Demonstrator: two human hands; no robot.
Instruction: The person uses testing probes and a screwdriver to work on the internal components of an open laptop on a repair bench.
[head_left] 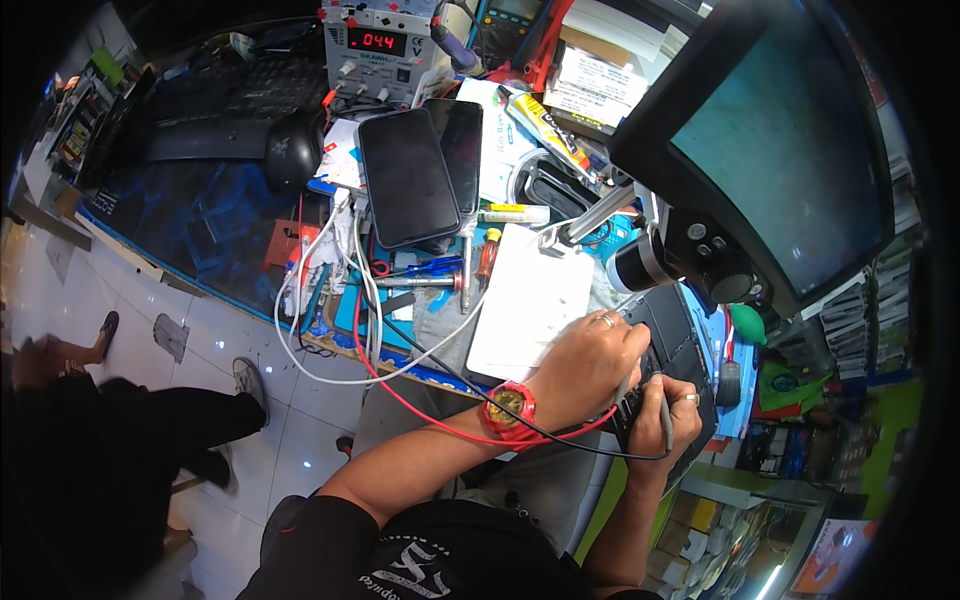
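My left hand (600,355), with a red watch at the wrist, grips a slim probe (620,393) trailing a red lead (470,440). My right hand (674,424) pinches a second probe (665,410) with a black lead (560,437). Both hands are close together over a dark flat device (680,345) at the bench's right front; the probe tips are too small to make out. A microscope (640,265) with a tilted screen (775,150) stands just above it. A white pad (530,290) lies beside my left hand.
Two phones (408,175), a power supply (385,60), tangled white cables (305,355) and tools crowd the bench. A keyboard (255,90) lies at upper left on a dark mat (190,225). A green blower (747,322) is at right. Another person's legs (195,420) are at left.
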